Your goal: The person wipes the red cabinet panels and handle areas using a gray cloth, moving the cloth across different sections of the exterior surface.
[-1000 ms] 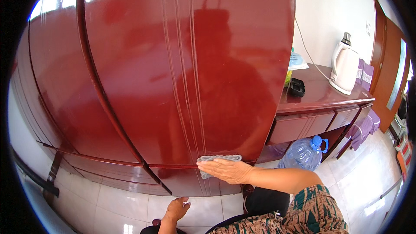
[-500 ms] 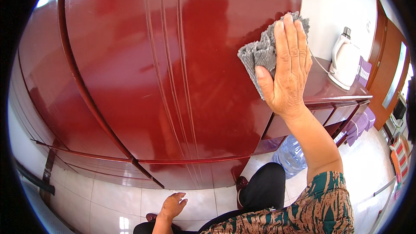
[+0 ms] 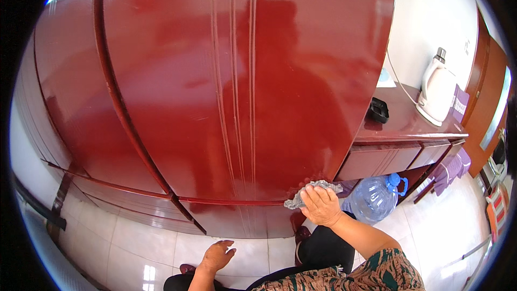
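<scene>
A crumpled grey cleaning cloth [image 3: 311,193] lies pressed against the lower right corner of the glossy red wardrobe door [image 3: 177,129]. My right hand [image 3: 323,205] holds that cloth, fingers bent over it, at the height of the door's bottom edge. My left hand [image 3: 217,255] hovers low in front of the wardrobe, above the floor and my knee. Its fingers are loosely apart with nothing in them.
At the right stands a red desk [image 3: 396,108] bearing a black tray-like dish [image 3: 378,110] and a white electric kettle [image 3: 437,94]. A large clear water bottle with a blue cap [image 3: 375,199] stands on the floor beside my right forearm. A purple cloth [image 3: 451,172] hangs near the desk's end.
My right hand has slid the cloth down the door from its upper right side to the bottom corner. The black dish and the bottle's cap have come into sight. My left hand stays in place.
</scene>
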Demonstrator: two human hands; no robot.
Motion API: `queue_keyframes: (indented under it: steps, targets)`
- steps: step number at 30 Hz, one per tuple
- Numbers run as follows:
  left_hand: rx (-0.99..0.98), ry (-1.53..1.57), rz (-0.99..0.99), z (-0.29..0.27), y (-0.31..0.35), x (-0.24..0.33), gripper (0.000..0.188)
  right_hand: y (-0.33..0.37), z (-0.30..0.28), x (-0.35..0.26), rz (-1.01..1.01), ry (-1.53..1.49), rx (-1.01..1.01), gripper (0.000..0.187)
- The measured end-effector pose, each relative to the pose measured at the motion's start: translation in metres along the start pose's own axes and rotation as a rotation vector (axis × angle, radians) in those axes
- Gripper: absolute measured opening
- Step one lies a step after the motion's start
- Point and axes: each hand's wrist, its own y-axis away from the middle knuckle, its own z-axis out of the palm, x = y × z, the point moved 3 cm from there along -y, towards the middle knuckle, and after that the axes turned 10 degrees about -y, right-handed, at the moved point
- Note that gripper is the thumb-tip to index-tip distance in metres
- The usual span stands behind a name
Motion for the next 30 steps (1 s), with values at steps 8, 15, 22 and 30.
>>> queue_keyframes:
  steps: [8,15,22,30]
  targets:
    - [-0.03,-0.021,-0.002,0.004,0.002,-0.011,0.044,-0.124,-0.075,0.042,0.165,0.024,0.139,0.061]
    - [0.001,-0.02,0.013,-0.001,-0.001,0.001,0.045,-0.251,-0.163,0.102,0.019,0.203,0.528,0.066]
    - [0.096,-0.043,0.053,0.0,0.001,-0.002,0.04,-0.266,-0.149,0.073,0.04,0.2,0.47,0.065]
    - [0.052,-0.039,0.014,-0.003,0.008,-0.005,0.042,-0.131,-0.036,-0.014,-0.205,-0.013,-0.135,0.068]
